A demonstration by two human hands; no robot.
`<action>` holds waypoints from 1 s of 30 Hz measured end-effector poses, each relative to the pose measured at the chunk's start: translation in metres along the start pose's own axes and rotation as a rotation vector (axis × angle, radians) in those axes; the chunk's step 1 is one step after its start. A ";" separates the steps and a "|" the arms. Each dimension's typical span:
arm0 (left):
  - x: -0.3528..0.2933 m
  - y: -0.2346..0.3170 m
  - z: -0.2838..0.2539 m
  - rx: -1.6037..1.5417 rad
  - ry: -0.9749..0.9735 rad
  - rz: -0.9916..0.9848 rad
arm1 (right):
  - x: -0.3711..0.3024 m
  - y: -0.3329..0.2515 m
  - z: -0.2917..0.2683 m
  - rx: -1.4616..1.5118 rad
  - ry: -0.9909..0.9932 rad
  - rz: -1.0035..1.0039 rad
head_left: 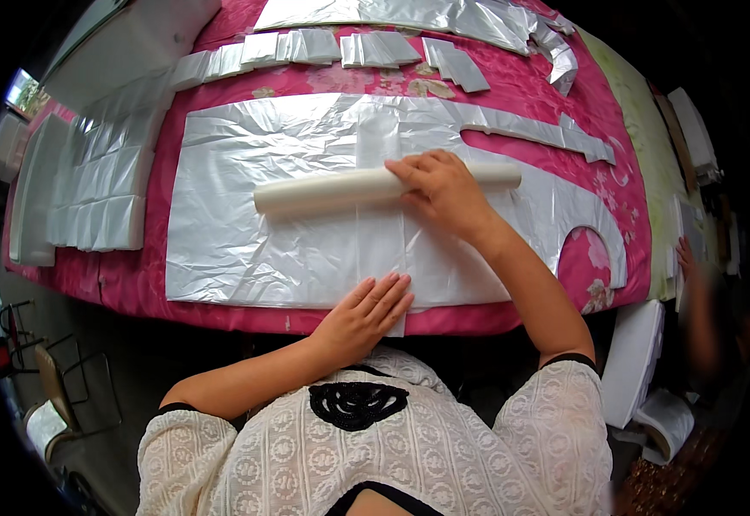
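Note:
A stack of thin silvery-white plastic carrier bags [246, 258] with cut-out handles lies flat in front of me, its handle ends toward the right. Across it rests a long white tube [323, 190], slightly tilted up to the right. My right hand [443, 189] grips the tube near its middle, thumb on the near side and fingers over the top. My left hand [366, 311] lies flat on the near edge of the stack, fingers stretched out. A paler strip runs crosswise under the tube and shows below my left fingertips.
A pink patterned cloth [323, 82] covers the table. Folded white packets [375, 49] line the far side; more packet stacks [108, 219] stand at left beside a white box [125, 52]. Another bag pile [392, 13] lies beyond. A person's arm [700, 310] shows at far right.

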State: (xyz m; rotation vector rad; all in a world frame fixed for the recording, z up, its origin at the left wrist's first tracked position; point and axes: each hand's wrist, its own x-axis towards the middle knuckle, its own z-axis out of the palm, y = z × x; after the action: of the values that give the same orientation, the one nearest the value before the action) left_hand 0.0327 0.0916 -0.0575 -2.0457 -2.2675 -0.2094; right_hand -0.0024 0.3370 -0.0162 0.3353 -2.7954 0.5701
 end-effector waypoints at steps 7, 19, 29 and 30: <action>-0.004 -0.007 -0.004 -0.148 0.020 0.037 | 0.068 0.048 0.009 -0.075 -0.027 0.165; -0.023 -0.037 -0.012 -0.358 0.143 0.258 | -0.045 -0.046 0.014 0.290 -0.193 -0.199; -0.023 -0.044 -0.025 -0.287 0.180 0.305 | -0.054 -0.050 0.016 0.304 -0.134 -0.135; -0.024 -0.044 -0.024 -0.328 0.196 0.291 | -0.055 -0.050 0.015 0.293 -0.132 -0.130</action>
State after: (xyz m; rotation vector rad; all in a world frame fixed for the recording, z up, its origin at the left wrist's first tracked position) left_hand -0.0093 0.0597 -0.0393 -2.3540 -1.8937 -0.7659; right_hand 0.0599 0.2951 -0.0288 0.6309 -2.7851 0.9594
